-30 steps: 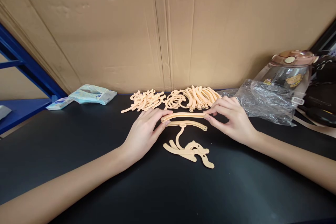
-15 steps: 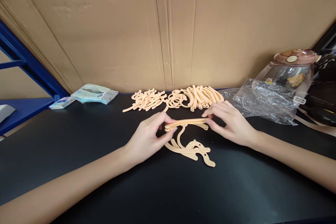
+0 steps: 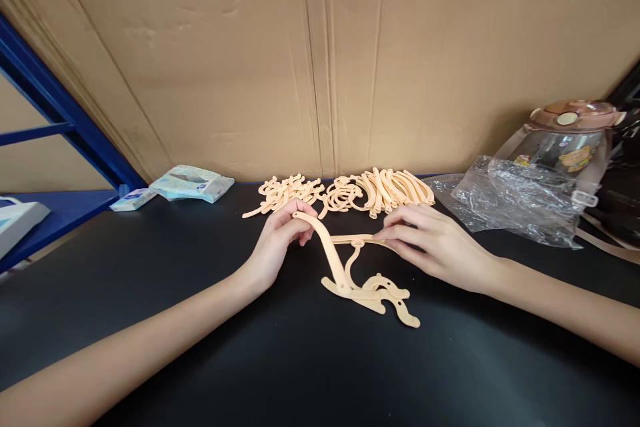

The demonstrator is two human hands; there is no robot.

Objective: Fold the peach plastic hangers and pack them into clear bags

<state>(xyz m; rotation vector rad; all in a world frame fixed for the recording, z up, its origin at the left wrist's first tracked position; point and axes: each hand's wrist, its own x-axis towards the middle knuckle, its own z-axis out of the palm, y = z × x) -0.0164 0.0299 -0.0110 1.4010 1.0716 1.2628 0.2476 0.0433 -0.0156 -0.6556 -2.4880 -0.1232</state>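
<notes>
My left hand (image 3: 278,238) pinches the upper end of a curved peach plastic strip (image 3: 327,253). The strip slants down to a small pile of assembled peach pieces (image 3: 377,293) on the black tabletop (image 3: 200,320). My right hand (image 3: 434,245) has its fingertips closed on the right end of a hooked peach piece (image 3: 356,241) lying just behind that pile. Two heaps of the same loose peach parts, the left heap (image 3: 283,191) and the right heap (image 3: 383,188), lie further back against the cardboard wall (image 3: 320,60).
Crumpled clear plastic wrap (image 3: 515,201) and a clear bottle with a pink lid (image 3: 567,130) sit at the right. Tissue packs (image 3: 193,182) lie at the back left beside a blue metal rack (image 3: 55,113). A white box (image 3: 17,220) rests on the rack's shelf.
My left hand swung the strip from level between both hands to slanting down onto the pile. My right hand let go of it and now pinches the hooked piece beneath.
</notes>
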